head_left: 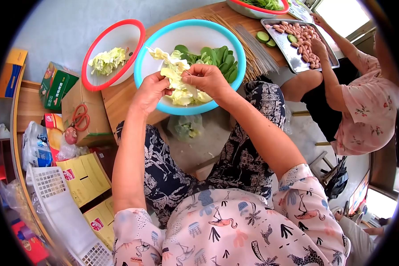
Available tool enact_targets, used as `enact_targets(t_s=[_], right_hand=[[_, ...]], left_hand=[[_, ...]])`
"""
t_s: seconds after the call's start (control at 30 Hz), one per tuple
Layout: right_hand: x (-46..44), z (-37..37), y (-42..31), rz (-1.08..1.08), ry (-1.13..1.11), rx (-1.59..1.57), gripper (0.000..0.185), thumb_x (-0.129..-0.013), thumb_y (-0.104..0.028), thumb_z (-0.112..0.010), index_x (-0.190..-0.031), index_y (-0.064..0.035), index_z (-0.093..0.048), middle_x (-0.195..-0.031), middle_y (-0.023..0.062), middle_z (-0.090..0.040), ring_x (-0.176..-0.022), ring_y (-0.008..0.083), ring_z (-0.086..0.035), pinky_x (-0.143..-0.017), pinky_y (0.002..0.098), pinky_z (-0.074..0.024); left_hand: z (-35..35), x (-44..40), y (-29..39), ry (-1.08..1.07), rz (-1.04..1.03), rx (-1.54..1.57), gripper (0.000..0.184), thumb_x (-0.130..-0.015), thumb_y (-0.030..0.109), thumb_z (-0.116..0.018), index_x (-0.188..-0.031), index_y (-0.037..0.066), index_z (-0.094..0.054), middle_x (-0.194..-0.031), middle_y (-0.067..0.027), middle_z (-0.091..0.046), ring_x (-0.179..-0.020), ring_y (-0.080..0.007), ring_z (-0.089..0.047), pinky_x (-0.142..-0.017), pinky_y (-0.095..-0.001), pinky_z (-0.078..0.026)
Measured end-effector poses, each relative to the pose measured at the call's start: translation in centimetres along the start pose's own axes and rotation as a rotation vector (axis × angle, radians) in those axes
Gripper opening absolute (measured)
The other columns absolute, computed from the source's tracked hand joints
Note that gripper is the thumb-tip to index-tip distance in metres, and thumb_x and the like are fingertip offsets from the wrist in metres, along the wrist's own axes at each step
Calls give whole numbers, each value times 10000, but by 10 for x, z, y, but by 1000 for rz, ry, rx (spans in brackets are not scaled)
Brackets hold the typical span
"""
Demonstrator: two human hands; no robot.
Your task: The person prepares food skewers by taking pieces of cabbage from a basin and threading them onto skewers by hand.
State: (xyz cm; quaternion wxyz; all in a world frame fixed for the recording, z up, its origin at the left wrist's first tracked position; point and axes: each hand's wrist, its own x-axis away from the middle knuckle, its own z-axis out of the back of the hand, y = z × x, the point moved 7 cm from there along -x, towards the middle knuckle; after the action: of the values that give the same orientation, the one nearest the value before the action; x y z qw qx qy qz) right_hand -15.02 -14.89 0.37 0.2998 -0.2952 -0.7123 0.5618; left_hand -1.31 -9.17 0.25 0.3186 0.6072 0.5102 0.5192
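Over the blue-rimmed basin, both hands work at a strip of bunched pale cabbage leaves. My left hand pinches the leaves from the left side. Fingers closed, my right hand grips them from the right; a thin stick seems to show at its fingertips, too small to be sure. Dark green leaves lie in the basin behind my right hand, and more cabbage pieces sit below the hands. Cut cabbage rests in a red-rimmed basin to the left.
Bamboo skewers and thin grey sticks lie right of the basin. A co-worker's hand reaches over a metal tray of small sausages. Red scissors and an onion are on a cardboard box at left.
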Motion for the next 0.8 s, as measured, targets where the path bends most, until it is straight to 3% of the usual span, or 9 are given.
enact_targets(t_s=[0.23, 0.37, 0.47, 0.53, 0.67, 0.8], right_hand=[[-6, 1, 0, 223, 118, 238, 112, -749, -78, -699, -786, -20, -610, -693, -5, -556, -639, 67, -482, -582, 225, -418], [-5, 2, 1, 190, 182, 263, 151, -738, -103, -713, -773, -13, -598, -675, 6, -551, -628, 75, -480, -574, 228, -417], [-7, -3, 3, 162, 106, 317, 191, -742, -134, -725, -788, -10, -586, -654, 5, -537, -602, 75, -468, -552, 233, -408], [-7, -5, 12, -3, 63, 163, 193, -764, -145, -718, -781, -20, -573, -633, 1, -520, -559, 72, -460, -512, 225, -387], [-4, -8, 11, -89, 44, -112, 171, -790, -133, -700, -789, -42, -555, -640, -3, -521, -520, 67, -458, -464, 213, -351], [-6, -5, 18, -130, 83, -280, 159, -798, -106, -684, -803, -50, -535, -663, 1, -540, -497, 64, -459, -432, 209, -321]], left_hand=[[6, 1, -5, -72, -7, 80, 226, -863, 131, -494, -1018, 0, -593, -935, -43, -601, -785, -127, -556, -709, -292, -466], [2, 6, 1, -27, -12, 111, 248, -871, 167, -483, -1028, 5, -587, -960, -53, -602, -833, -148, -569, -754, -316, -479], [6, 5, -1, -55, -25, 170, 259, -881, 187, -484, -1051, 11, -573, -985, -61, -602, -873, -165, -577, -784, -330, -484], [5, 6, 0, -44, -20, 206, 285, -891, 236, -514, -1069, 18, -563, -1001, -65, -604, -889, -168, -582, -785, -331, -482], [4, 8, -4, 18, -8, 361, 300, -883, 258, -562, -1077, 29, -556, -1008, -65, -606, -885, -169, -583, -795, -328, -480], [-2, 4, -19, -46, -25, 359, 261, -829, 152, -644, -1052, 48, -556, -1003, -64, -609, -885, -178, -586, -810, -335, -478]])
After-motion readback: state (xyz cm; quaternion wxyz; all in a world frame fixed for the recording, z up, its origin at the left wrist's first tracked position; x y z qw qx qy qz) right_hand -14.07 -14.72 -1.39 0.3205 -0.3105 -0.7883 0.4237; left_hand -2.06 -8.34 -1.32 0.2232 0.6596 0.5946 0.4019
